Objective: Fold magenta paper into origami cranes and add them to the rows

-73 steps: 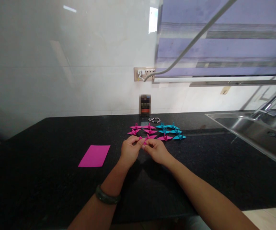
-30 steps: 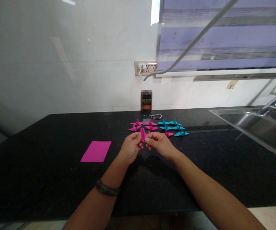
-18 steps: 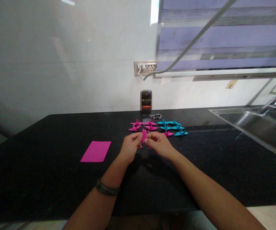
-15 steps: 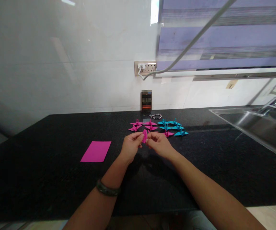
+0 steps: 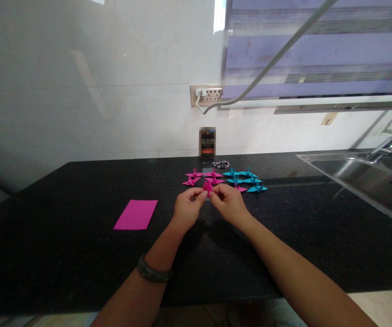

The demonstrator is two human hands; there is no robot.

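Note:
A small folded piece of pink paper [image 5: 207, 187] is pinched between both hands above the black counter. My left hand [image 5: 188, 206] grips its left side with thumb and fingers closed. On the other side my right hand [image 5: 229, 202] pinches it the same way. Just beyond the hands stand several pink paper cranes [image 5: 214, 180] and several blue paper cranes [image 5: 253, 180] in rows. One more pink crane [image 5: 239, 188] is partly hidden behind my right hand. Off to the left lies a flat pink paper square [image 5: 136, 215].
Behind the cranes are a beaded bracelet [image 5: 222, 164] and a phone-like object [image 5: 207, 142] leaning on the wall. A steel sink [image 5: 349, 170] with a faucet [image 5: 391, 147] is at the right. A cable [image 5: 267, 68] runs across the window blind, near a wall socket [image 5: 211, 94].
Both hands have shifted slightly, with the fingertips closer together. The folded pink paper has turned and now shows a wider, pointed shape. Cranes and paper square stay put.

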